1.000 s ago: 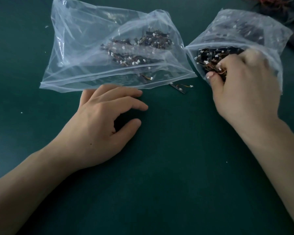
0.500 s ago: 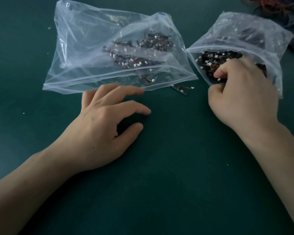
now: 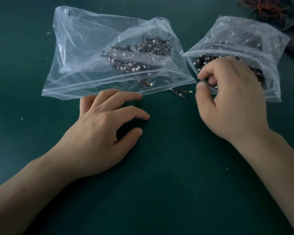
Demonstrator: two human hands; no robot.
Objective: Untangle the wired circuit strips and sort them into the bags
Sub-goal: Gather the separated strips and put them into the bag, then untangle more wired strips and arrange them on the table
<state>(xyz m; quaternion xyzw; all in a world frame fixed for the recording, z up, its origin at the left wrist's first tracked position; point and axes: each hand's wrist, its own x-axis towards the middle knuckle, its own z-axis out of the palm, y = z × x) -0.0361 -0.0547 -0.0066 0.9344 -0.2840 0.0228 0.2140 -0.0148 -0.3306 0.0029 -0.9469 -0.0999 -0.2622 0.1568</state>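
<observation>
Release belongs deep inside the small clear plastic bag, where the right hand curls blurred fingers round I cannot tell what, while the left hand rests idle, fingers spread.

Dark green table, white specks

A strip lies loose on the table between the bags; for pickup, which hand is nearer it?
Right. The right hand is just right of the loose strip; the left hand rests farther left.
</observation>
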